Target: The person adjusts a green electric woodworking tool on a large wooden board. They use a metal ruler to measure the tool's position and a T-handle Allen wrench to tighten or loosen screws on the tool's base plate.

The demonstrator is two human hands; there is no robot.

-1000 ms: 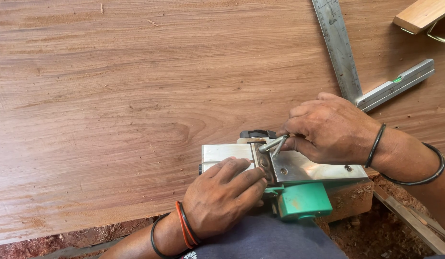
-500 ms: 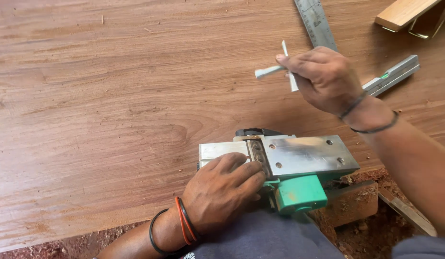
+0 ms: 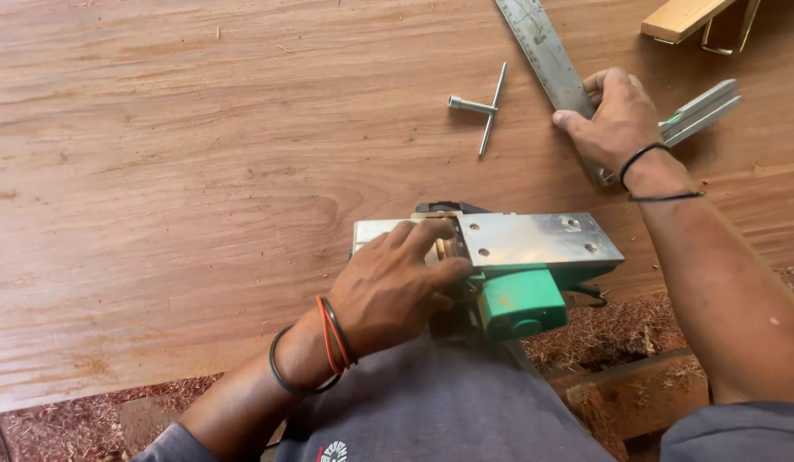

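From the head view, an upturned electric planer (image 3: 517, 265) with a metal sole and green body lay at the near edge of a wide wooden board (image 3: 200, 171). The left hand (image 3: 397, 287) rested on its left end, fingers curled over the sole and gripping it. Farther right, the right hand (image 3: 615, 120) lay palm down on a steel square (image 3: 542, 47), fingers loosely spread across the blade and pressing it to the board. A small T-handled wrench (image 3: 482, 107) lay loose on the board just left of that hand, apart from it.
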